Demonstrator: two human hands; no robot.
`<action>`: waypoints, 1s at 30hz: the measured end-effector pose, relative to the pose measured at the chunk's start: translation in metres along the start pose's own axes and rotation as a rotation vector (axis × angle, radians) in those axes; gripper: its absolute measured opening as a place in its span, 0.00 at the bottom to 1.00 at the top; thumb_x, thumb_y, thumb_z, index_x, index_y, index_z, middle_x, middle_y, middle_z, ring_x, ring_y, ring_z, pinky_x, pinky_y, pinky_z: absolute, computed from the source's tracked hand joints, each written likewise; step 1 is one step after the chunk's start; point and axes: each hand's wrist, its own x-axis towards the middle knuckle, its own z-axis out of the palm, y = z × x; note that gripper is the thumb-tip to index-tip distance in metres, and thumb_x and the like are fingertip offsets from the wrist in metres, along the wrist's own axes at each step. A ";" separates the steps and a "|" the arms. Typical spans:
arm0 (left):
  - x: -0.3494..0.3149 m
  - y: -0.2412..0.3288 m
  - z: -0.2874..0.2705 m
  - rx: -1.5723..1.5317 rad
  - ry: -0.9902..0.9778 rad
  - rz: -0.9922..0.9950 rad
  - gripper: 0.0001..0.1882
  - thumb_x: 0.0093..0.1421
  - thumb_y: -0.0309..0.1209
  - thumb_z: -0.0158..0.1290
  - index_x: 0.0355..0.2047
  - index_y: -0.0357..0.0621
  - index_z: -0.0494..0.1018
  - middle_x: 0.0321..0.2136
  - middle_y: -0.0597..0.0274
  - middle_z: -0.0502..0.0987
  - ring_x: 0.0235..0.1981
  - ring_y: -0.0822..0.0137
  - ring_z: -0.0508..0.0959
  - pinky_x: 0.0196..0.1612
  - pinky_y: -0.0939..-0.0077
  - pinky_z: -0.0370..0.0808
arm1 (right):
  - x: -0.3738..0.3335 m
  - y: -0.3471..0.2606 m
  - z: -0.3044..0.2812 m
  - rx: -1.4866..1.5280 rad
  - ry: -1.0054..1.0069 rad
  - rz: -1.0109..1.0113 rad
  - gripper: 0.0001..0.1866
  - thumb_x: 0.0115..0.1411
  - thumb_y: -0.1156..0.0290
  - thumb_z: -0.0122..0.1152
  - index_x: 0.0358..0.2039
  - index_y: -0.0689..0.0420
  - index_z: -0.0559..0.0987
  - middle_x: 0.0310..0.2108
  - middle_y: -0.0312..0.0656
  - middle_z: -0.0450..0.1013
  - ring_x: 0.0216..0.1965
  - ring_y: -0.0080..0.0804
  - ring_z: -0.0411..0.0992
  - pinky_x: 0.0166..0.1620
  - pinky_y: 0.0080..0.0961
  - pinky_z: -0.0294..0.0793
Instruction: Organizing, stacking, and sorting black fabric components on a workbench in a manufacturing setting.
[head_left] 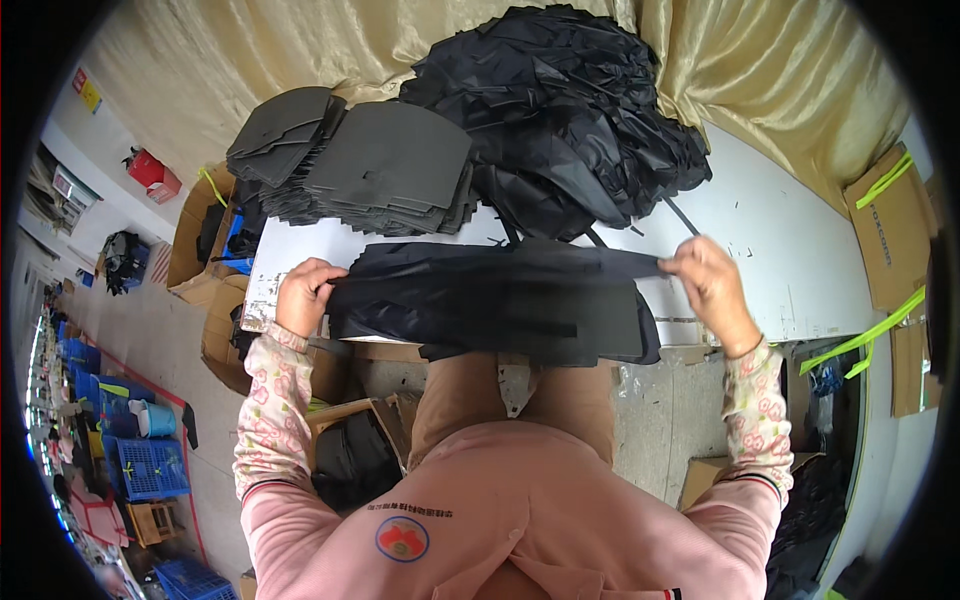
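A length of thin black fabric (500,262) is stretched between my two hands, above the table's near edge. My left hand (306,293) pinches its left end, and my right hand (712,288) pinches the narrower right end, fingers closed. Beneath it lies more black fabric with a dark grey flat panel (600,315), partly covered and hanging a little over the edge. Just beyond, stacks of dark grey foam-like panels (390,155) stand at the left. A large heap of shiny black fabric pieces (560,110) rises behind them.
The white table (790,260) backs onto a gold curtain (790,60). Cardboard boxes (195,245) stand at its left; another box (885,235) with yellow-green straps is at the right. An open box (355,450) of black material sits by my legs. Blue crates (150,467) are far left.
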 end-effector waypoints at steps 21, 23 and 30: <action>-0.022 -0.073 0.046 0.050 -0.313 -0.028 0.21 0.43 0.12 0.55 0.38 0.44 0.77 0.34 0.54 0.75 0.36 0.50 0.76 0.40 0.64 0.74 | -0.045 -0.053 0.100 0.156 -0.638 -0.103 0.33 0.54 0.49 0.59 0.56 0.57 0.70 0.59 0.43 0.65 0.63 0.40 0.58 0.65 0.41 0.53; -0.022 -0.084 0.032 0.064 -0.293 -0.036 0.19 0.44 0.12 0.54 0.36 0.43 0.78 0.30 0.53 0.76 0.33 0.50 0.77 0.38 0.64 0.75 | -0.046 -0.053 0.100 0.163 -0.629 -0.078 0.32 0.54 0.49 0.59 0.54 0.57 0.72 0.57 0.42 0.67 0.62 0.40 0.59 0.65 0.41 0.54; 0.000 -0.036 -0.006 0.286 0.039 0.056 0.13 0.49 0.17 0.52 0.33 0.44 0.79 0.31 0.57 0.78 0.35 0.53 0.76 0.41 0.65 0.73 | -0.011 -0.054 0.093 0.183 -0.731 -0.071 0.29 0.54 0.55 0.62 0.52 0.58 0.74 0.56 0.45 0.68 0.61 0.43 0.62 0.63 0.43 0.57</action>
